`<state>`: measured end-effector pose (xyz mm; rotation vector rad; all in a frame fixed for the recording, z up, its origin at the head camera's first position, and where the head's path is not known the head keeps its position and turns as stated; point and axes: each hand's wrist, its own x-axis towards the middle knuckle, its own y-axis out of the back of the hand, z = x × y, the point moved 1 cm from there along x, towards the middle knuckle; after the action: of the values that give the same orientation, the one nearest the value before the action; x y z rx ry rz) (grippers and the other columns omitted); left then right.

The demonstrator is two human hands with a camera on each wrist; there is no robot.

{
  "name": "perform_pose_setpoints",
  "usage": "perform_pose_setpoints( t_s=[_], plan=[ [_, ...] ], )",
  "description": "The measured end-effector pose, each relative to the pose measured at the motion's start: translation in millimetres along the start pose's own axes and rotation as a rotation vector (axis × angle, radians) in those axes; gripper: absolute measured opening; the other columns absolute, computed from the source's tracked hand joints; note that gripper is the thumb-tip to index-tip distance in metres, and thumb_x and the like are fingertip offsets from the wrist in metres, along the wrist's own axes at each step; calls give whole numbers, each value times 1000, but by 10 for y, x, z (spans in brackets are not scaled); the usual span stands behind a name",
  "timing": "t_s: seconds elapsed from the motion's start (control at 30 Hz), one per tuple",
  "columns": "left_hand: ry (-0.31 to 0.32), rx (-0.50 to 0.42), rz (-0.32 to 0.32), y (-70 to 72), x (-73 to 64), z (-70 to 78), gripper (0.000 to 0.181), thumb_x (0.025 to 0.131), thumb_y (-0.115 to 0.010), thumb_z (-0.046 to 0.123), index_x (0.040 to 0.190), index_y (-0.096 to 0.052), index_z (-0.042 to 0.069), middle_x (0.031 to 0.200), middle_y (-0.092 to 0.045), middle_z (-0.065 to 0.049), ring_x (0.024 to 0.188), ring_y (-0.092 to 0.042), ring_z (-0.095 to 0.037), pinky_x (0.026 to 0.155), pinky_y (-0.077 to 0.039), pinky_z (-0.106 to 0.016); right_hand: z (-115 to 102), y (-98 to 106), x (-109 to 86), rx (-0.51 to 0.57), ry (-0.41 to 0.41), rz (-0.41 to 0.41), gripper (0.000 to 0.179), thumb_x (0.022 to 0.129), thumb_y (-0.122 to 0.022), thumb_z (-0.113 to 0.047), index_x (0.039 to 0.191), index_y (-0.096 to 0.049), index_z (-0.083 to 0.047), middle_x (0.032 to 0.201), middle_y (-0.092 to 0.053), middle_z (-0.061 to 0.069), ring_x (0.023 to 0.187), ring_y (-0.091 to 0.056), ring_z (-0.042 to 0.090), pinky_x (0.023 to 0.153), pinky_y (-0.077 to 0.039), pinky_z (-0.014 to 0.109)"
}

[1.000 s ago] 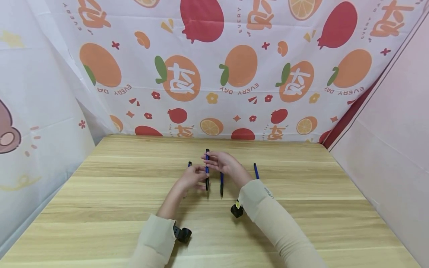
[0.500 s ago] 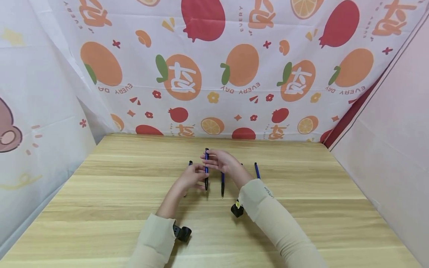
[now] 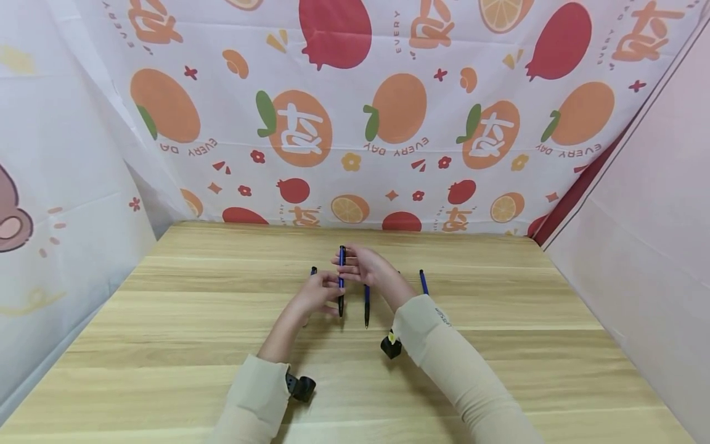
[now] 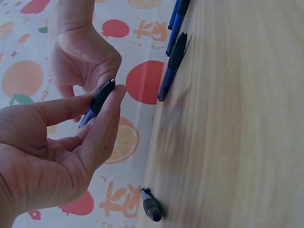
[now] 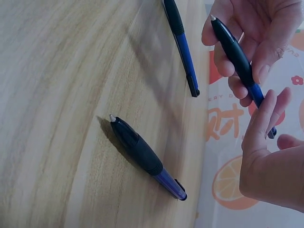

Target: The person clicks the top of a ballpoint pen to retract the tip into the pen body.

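A blue pen with a black grip (image 3: 341, 290) is held above the table between both hands, tip toward the person. My left hand (image 3: 318, 295) pinches it at the black grip, thumb on one side and fingers on the other, as the left wrist view shows on the pen (image 4: 99, 100). At its clicker end my right hand (image 3: 368, 268) holds the blue barrel lightly between thumb and fingers. In the right wrist view, the right hand (image 5: 273, 164) has its fingertips against the barrel, below the left hand (image 5: 266, 33).
Several similar pens lie on the wooden table (image 3: 499, 345): one pen (image 3: 367, 308) between the hands, another pen (image 3: 424, 282) right of the right forearm, and one pen (image 4: 151, 205) beside the left hand. A fruit-print cloth (image 3: 349, 123) hangs behind the table.
Both hands keep their hold on the pen and stay in nearly the same place. The view shifts only slightly.
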<state>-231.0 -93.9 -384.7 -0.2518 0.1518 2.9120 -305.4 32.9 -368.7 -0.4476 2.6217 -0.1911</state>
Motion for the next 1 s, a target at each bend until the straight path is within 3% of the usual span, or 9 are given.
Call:
perform_pose_setpoints(
  t_s=[0.3,0.83,1.0],
  plan=[
    [6,2,-2,-21,-1,-1,31,90,-51,-4,118,-42,-14,108,-52,-27,79,-57,-25,69,-54,-45,-17,10,4,22,-36,26,50,98,-39,-37,125,-49,4,86,-63,5,60,-55,12,59,-51,24],
    [2,8,-20,-34,-20,22,31,90,-52,-3,118,-44,-14,100,-54,-21,84,-57,-30,67,-54,-42,-11,23,-19,25,-67,55,50,97,-44,-36,125,-48,5,78,-62,3,48,-49,7,52,-49,19],
    [-2,5,-15,-19,-22,22,33,90,-52,-3,119,-43,-14,101,-54,-20,82,-57,-27,65,-55,-40,-7,7,-15,42,-60,59,45,96,-47,-35,119,-51,4,78,-62,4,48,-49,7,52,-48,19]
  ],
)
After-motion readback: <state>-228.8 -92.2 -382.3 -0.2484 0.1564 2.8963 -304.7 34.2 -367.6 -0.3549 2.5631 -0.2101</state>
